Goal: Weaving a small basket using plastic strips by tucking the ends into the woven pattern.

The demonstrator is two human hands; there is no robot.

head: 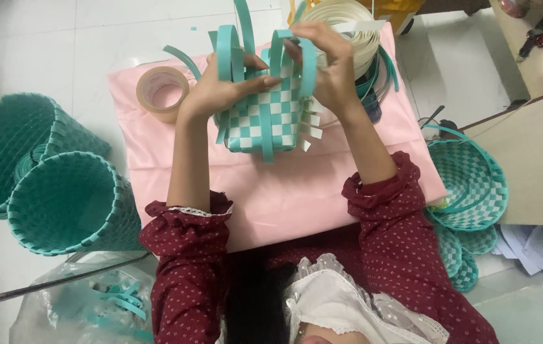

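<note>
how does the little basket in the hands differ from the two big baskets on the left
The small basket is checkered teal and white; the big baskets are all teal. It is unfinished, with loose strips sticking up, held by the left hand and right hand; they look finished and lie tipped on the floor. All are woven from strips.

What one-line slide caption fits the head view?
Both hands, left hand and right hand, grip a half-woven teal-and-white basket over pink cloth.
</note>
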